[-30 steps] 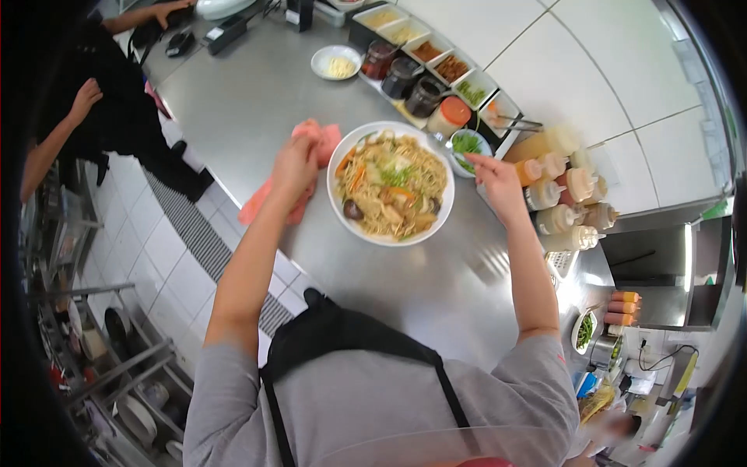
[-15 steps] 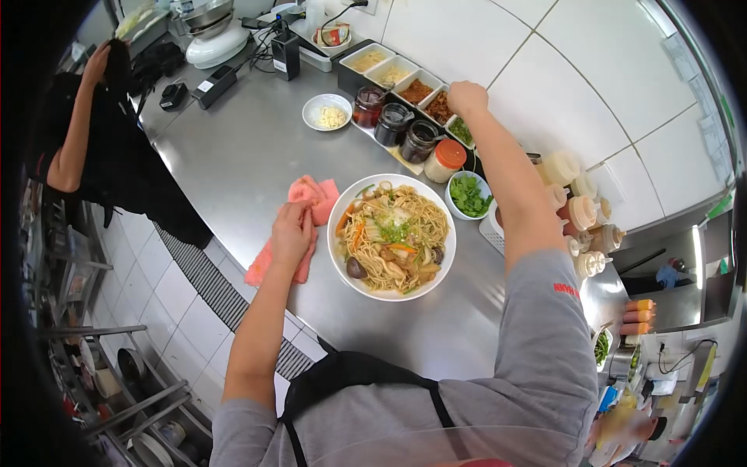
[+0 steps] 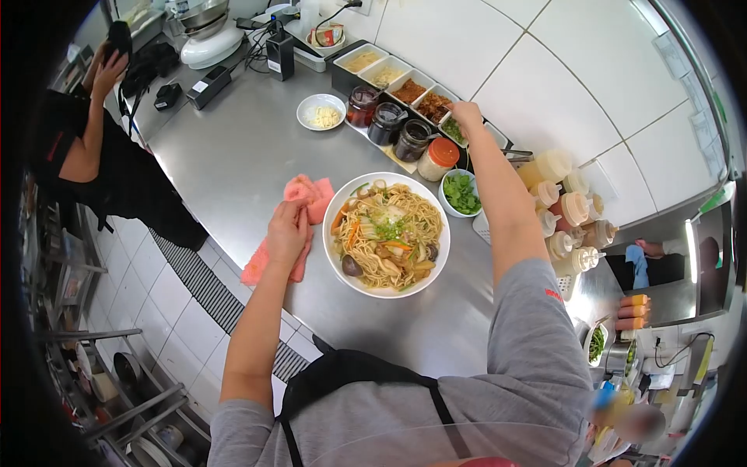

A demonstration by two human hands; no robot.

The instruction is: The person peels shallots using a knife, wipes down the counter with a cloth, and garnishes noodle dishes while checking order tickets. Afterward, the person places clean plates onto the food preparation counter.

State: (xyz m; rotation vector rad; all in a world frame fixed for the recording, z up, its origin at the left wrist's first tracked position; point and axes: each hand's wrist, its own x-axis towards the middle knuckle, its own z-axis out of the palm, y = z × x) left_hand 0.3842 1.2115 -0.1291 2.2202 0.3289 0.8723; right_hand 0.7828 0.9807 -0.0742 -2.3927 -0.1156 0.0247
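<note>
A white bowl of noodles (image 3: 387,236) topped with vegetables and chopped green onion stands on the steel counter. My left hand (image 3: 288,226) is closed on a pink cloth (image 3: 305,194) just left of the bowl. My right hand (image 3: 467,117) reaches to the black rack of white trays at the wall, over the tray of chopped green onion (image 3: 454,130). Its fingertips are partly hidden, and what they hold, if anything, cannot be made out. Next to that tray is one with reddish-brown flakes (image 3: 433,107).
Sauce jars (image 3: 386,123), an orange-lidded jar (image 3: 440,159) and a bowl of green leaves (image 3: 461,193) stand before the rack. Squeeze bottles (image 3: 574,208) crowd the right. A small white dish (image 3: 320,112) sits behind. Another person (image 3: 101,156) stands at the left.
My right hand has moved down from above the reddish-brown tray to the green onion tray. The view has shifted slightly. The other person's arms have moved, and a blue cloth shows more clearly at the right.
</note>
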